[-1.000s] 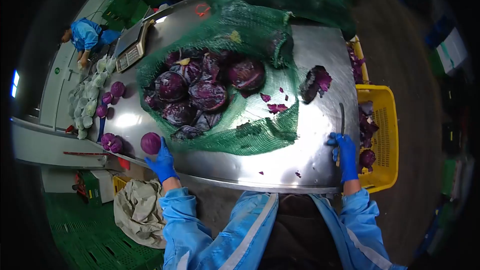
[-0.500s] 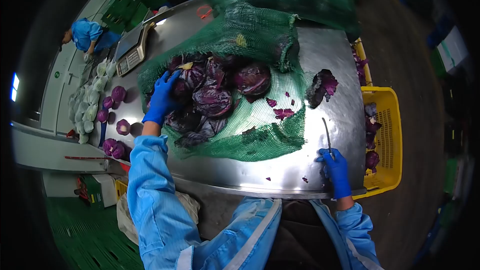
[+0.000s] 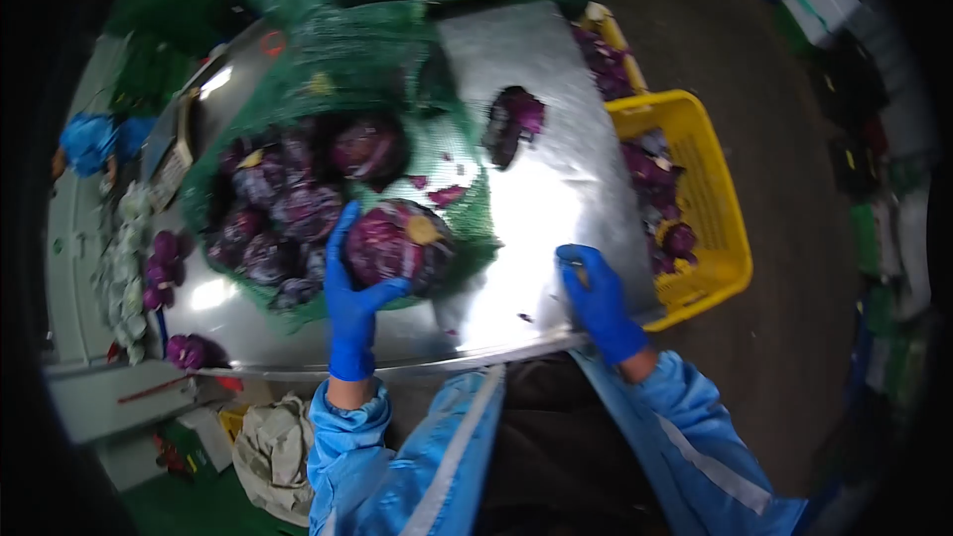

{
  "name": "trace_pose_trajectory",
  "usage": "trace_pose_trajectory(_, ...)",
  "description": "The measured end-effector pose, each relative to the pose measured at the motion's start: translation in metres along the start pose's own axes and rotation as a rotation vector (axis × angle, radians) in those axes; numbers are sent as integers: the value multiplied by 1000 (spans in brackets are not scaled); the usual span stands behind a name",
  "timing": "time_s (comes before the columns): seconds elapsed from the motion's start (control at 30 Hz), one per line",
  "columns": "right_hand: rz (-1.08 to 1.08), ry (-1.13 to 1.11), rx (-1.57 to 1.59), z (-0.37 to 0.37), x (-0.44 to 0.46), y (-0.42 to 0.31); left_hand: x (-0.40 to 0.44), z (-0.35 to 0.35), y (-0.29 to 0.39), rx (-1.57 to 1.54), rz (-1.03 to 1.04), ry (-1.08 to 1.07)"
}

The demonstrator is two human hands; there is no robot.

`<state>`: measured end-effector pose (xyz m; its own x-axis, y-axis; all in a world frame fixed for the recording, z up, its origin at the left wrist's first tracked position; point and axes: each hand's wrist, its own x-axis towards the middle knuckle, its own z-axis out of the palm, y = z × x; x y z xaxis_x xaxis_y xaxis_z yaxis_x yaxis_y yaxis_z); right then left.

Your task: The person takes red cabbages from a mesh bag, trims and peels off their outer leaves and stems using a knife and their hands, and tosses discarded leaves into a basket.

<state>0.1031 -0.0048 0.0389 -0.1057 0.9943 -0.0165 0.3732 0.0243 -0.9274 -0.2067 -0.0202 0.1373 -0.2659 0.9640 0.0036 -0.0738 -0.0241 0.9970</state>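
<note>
My left hand (image 3: 357,316), in a blue glove, grips a large red cabbage (image 3: 382,246) from its left and near side. The cabbage's pale cut stem end faces up and to the right. More red cabbages (image 3: 260,179) lie to the left and behind, in the opened mouth of a green mesh sack (image 3: 333,79). My right hand (image 3: 606,310), also gloved in blue, is curled above the steel table's (image 3: 541,208) front right part. It holds a thin knife, whose blade is lost in blur and glare.
Peeled dark leaves (image 3: 513,127) lie on the table. A yellow crate (image 3: 730,228) with purple leaves stands at its right. Small trimmed cabbages (image 3: 162,263), white foam nets (image 3: 121,288) and a scale (image 3: 174,169) are on the left, near a person in blue (image 3: 91,144).
My left hand has moved right and nearer, bringing a red cabbage from the pile to the sack's front edge. My right hand stays near the table's front right. The view has shifted right.
</note>
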Motion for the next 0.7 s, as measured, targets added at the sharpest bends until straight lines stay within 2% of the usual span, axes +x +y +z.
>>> trace_pose_trajectory(0.07, -155, 57, -68, -6, 2, -23, -7, 53, -29, 86, -96, -135)
trace_pose_trajectory(0.13, -134, 76, -65, -16, -4, -26, -10, 103, -63, 117, -98, -134)
trace_pose_trajectory(0.2, 92, -15, -221, -29, -11, -9, -8, 130, -107, 370, -60, -152)
trace_pose_trajectory(0.23, 96, -7, -250, -33, -15, 4, -5, 144, -116, 588, -71, -197)
trace_pose_trajectory(0.27, 105, 6, -251, -38, -17, 11, -6, 156, -117, 586, -69, -212)
trace_pose_trajectory(0.33, 197, -50, -321, -43, -21, 18, -10, 179, -102, 898, -7, -211)
trace_pose_trajectory(0.37, 153, -17, -292, -44, -21, 21, -10, 185, -103, 898, 20, -202)
trace_pose_trajectory(0.47, 196, -52, -328, -48, -16, 25, -1, 189, -112, 826, 45, -167)
trace_pose_trajectory(0.63, 186, -94, -320, -50, -13, 27, -2, 195, -109, 831, -33, -184)
trace_pose_trajectory(0.7, 250, -161, -362, -47, -11, 32, -2, 196, -110, 860, -25, -173)
